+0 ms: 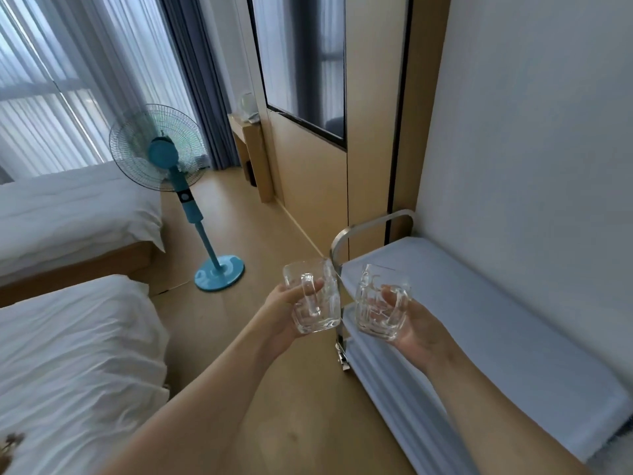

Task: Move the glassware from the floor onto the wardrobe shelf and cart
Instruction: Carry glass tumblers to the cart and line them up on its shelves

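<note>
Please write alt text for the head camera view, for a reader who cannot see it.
Each hand holds a clear glass mug: left hand with left mug, right hand with right mug, beside a cloth-covered cart.

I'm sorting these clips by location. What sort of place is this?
Probably a hotel or guest bedroom: two white-sheeted beds stand at left, a blue pedestal fan before curtained windows, and a metal cart by the wall.

Cart point(371, 222), pale cloth point(479, 323) on top
</note>
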The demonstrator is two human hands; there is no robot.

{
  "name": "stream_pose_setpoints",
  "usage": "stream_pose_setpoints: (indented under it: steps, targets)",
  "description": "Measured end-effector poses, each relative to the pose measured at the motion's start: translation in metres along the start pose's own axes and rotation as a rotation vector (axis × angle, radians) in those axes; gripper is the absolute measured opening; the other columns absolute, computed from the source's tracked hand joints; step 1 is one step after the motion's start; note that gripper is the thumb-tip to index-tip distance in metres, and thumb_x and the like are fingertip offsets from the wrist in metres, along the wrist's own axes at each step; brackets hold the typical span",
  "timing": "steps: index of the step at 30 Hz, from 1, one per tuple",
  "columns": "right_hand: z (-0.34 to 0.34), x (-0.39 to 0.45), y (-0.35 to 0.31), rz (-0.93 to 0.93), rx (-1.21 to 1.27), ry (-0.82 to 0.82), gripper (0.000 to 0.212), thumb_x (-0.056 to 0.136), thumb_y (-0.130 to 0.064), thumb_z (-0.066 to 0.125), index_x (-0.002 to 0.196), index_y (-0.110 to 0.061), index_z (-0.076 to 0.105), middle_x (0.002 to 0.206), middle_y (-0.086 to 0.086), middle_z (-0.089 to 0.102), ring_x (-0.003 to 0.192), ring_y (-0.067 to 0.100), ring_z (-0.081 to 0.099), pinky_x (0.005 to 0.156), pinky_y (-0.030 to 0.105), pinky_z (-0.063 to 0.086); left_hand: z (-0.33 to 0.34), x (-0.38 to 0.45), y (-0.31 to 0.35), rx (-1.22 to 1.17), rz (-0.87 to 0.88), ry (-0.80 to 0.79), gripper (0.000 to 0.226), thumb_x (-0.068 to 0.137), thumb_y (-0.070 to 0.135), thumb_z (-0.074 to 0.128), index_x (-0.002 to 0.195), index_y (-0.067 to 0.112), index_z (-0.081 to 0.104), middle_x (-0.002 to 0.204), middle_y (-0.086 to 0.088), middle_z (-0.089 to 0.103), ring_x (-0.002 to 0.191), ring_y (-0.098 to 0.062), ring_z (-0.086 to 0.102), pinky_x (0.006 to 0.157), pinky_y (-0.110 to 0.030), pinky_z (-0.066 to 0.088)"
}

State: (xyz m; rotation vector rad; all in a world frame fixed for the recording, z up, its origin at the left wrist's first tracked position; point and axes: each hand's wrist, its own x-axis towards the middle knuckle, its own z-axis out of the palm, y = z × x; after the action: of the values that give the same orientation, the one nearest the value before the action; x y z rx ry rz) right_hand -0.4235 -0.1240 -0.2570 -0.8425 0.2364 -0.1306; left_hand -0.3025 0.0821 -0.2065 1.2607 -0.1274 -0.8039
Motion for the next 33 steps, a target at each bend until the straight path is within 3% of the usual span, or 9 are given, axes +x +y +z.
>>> stream_pose_setpoints:
  steps: [3, 6, 10, 13, 17, 20, 24, 30, 33]
  targets:
    - [-0.008, 0.034, -0.007, 0.005, 0.022, 0.019, 0.066, 0.043, -0.037, 0.101, 0.097, -0.009, 0.076, 0.102, 0.012, 0.067, 0.096, 0.029, 0.062, 0.096, 0.045, 0.048, -0.005, 0.052, 0.008, -0.003, -0.041, -0.056, 0.026, 0.076, 0.019, 0.081, 0.1, 0.01, 0.074, 0.097, -0.01, 0.071, 0.08, -0.026, 0.071, 0.079, -0.047, 0.06]
    - [-0.019, 0.063, -0.009, -0.015, 0.02, 0.1, 0.069, 0.032, -0.041, 0.102, 0.09, -0.013, 0.08, 0.093, 0.008, 0.072, 0.09, 0.025, 0.065, 0.095, 0.043, 0.045, -0.009, 0.106, 0.016, 0.028, -0.088, -0.114, 0.046, 0.079, 0.02, 0.081, 0.119, 0.004, 0.066, 0.102, -0.013, 0.07, 0.084, -0.029, 0.07, 0.082, -0.049, 0.06]
    - [-0.03, 0.103, -0.012, -0.053, 0.024, 0.391, 0.083, 0.048, -0.044, 0.098, 0.116, -0.007, 0.069, 0.123, 0.021, 0.063, 0.107, 0.037, 0.059, 0.108, 0.057, 0.04, -0.01, 0.185, 0.032, 0.076, -0.16, -0.207, 0.07, 0.068, 0.021, 0.089, 0.129, 0.003, 0.059, 0.106, -0.017, 0.07, 0.09, -0.033, 0.069, 0.089, -0.056, 0.056]
    - [-0.039, 0.132, -0.014, -0.067, 0.115, 0.545, 0.039, 0.075, -0.029, 0.076, 0.106, -0.008, 0.07, 0.114, 0.017, 0.064, 0.099, 0.035, 0.062, 0.098, 0.05, 0.048, -0.011, 0.237, 0.04, 0.113, -0.205, -0.312, 0.077, 0.066, 0.024, 0.092, 0.133, 0.007, 0.059, 0.117, -0.02, 0.069, 0.097, -0.036, 0.067, 0.1, -0.063, 0.045]
    - [-0.051, 0.164, -0.014, -0.119, 0.142, 0.667, 0.028, 0.084, -0.024, 0.072, 0.108, -0.012, 0.066, 0.109, 0.009, 0.066, 0.088, 0.027, 0.067, 0.08, 0.041, 0.055, -0.002, 0.301, 0.039, 0.109, -0.309, -0.391, 0.081, 0.07, 0.024, 0.091, 0.14, 0.017, 0.052, 0.126, -0.018, 0.067, 0.098, -0.037, 0.071, 0.082, -0.053, 0.057]
    - [-0.064, 0.176, -0.018, -0.119, 0.148, 0.776, 0.044, 0.067, -0.029, 0.086, 0.103, -0.013, 0.068, 0.095, 0.005, 0.071, 0.075, 0.024, 0.065, 0.071, 0.037, 0.056, 0.018, 0.337, 0.032, 0.158, -0.36, -0.429, 0.067, 0.073, 0.022, 0.089, 0.132, 0.009, 0.06, 0.109, -0.016, 0.073, 0.089, -0.034, 0.073, 0.081, -0.051, 0.058]
    - [-0.097, 0.185, -0.029, -0.153, 0.138, 0.932, 0.02, 0.08, -0.014, 0.077, 0.098, -0.011, 0.068, 0.081, 0.002, 0.071, 0.066, 0.019, 0.067, 0.062, 0.033, 0.055, 0.046, 0.382, 0.012, 0.284, -0.409, -0.362, 0.101, 0.048, 0.036, 0.101, 0.135, 0.021, 0.053, 0.122, -0.014, 0.068, 0.105, -0.036, 0.069, 0.088, -0.058, 0.056]
    - [-0.163, 0.215, -0.057, -0.11, 0.138, 1.094, 0.024, 0.09, -0.013, 0.069, 0.11, -0.002, 0.062, 0.106, 0.005, 0.076, 0.083, 0.021, 0.07, 0.086, 0.047, 0.054, 0.098, 0.447, -0.016, 0.354, -0.451, -0.353, 0.089, 0.056, 0.035, 0.098, 0.13, 0.03, 0.05, 0.123, -0.002, 0.065, 0.112, -0.025, 0.064, 0.094, -0.05, 0.054]
    - [-0.19, 0.235, -0.073, -0.06, -0.034, 1.187, 0.036, 0.076, -0.015, 0.083, 0.106, -0.01, 0.064, 0.111, 0.007, 0.075, 0.099, 0.021, 0.07, 0.092, 0.044, 0.053, 0.125, 0.478, -0.029, 0.473, -0.406, -0.319, 0.083, 0.065, 0.022, 0.094, 0.13, 0.026, 0.043, 0.121, 0.003, 0.055, 0.112, -0.017, 0.055, 0.093, -0.039, 0.047]
